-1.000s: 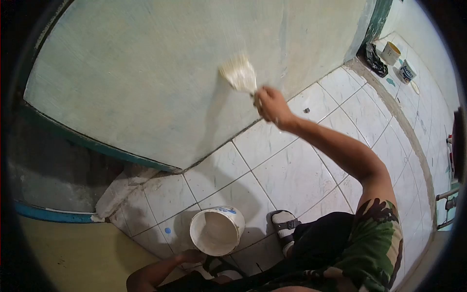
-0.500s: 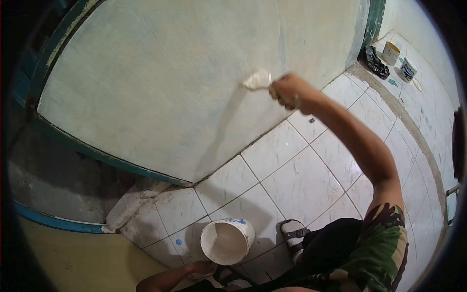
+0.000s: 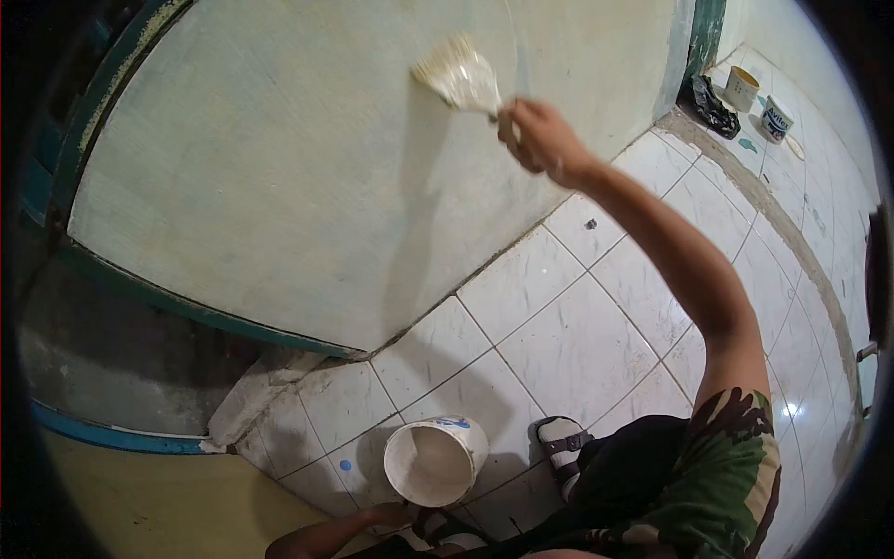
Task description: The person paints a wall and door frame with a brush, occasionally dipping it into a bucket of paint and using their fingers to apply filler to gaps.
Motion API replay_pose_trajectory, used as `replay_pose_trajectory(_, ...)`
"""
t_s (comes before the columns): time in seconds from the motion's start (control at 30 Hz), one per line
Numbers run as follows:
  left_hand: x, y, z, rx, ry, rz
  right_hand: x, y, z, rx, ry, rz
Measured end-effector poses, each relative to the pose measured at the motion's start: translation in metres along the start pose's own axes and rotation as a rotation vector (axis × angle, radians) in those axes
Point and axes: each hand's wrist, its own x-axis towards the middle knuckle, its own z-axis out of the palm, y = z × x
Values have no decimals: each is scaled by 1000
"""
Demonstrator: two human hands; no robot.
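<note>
My right hand (image 3: 545,140) is closed round the handle of a wide paintbrush (image 3: 461,76), arm stretched out toward the pale wall (image 3: 279,168). Cream paint coats the bristles, which point up and left at the wall surface. Low in the view, my left hand (image 3: 389,514) is closed at the near rim of a white paint bucket (image 3: 474,445), its fingers partly hidden. The bucket's mouth leans toward me, and whitish paint shows inside.
Grey-white tiles (image 3: 577,326) cover the floor, with my sandalled foot (image 3: 562,447) beside the bucket. A green-edged opening lies left. Far right stand an open tub (image 3: 741,88), a labelled paint tub (image 3: 776,121) and a black plastic bag (image 3: 713,110).
My right hand has moved up and left with the paintbrush, whose bristles now sit higher on the wall and show their broad side. My left hand and the bucket have stayed put.
</note>
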Motion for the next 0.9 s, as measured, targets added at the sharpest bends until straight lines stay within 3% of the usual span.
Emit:
replay_pose_trajectory(0.03,0,-3,7,1,-1,4,0,38,-9,46,3,57)
replay_pose_trajectory(0.1,-1,-15,22,156,394,308,-15,93,-22,34,11,180)
replay_pose_trajectory(0.13,-2,-7,15,157,395,311,-26,109,-28,43,-13,265)
replay_pose_trajectory(0.2,-6,7,-6,-17,19,-21,-42,131,-39,-24,1,441)
replay_pose_trajectory(0.33,5,-7,4,156,91,102,-45,157,-59,-94,-30,638)
replay_pose_trajectory(0.4,5,2,-5,-13,-34,-87,-34,146,-60,-191,-11,638)
replay_pose_trajectory(0.43,11,-8,6,-13,-34,-87,-27,136,-60,-286,7,635)
replay_pose_trajectory(0.47,15,-18,19,45,106,36,-15,123,-63,-276,15,575)
replay_pose_trajectory(0.5,18,-25,27,104,246,160,-5,104,-71,-398,-130,401)
replay_pose_trajectory(0.53,14,-22,25,105,246,160,1,66,-58,-363,-6,457)
replay_pose_trajectory(0.6,-4,-9,17,29,362,226,7,6,-51,-490,28,357)
replay_pose_trajectory(0.67,-8,3,7,36,258,159,16,-32,-59,-494,21,182)
replay_pose_trajectory(0.73,-6,10,6,39,156,105,-2,-83,-40,-361,162,48)
replay_pose_trajectory(0.8,3,-10,26,302,411,424,2,-103,-50,-430,156,-144)
replay_pose_trajectory(0.87,35,-29,51,358,400,373,10,-113,-61,-462,160,-203)
replay_pose_trajectory(0.9,38,-28,49,413,398,319,13,-118,-64,-148,14,-192)
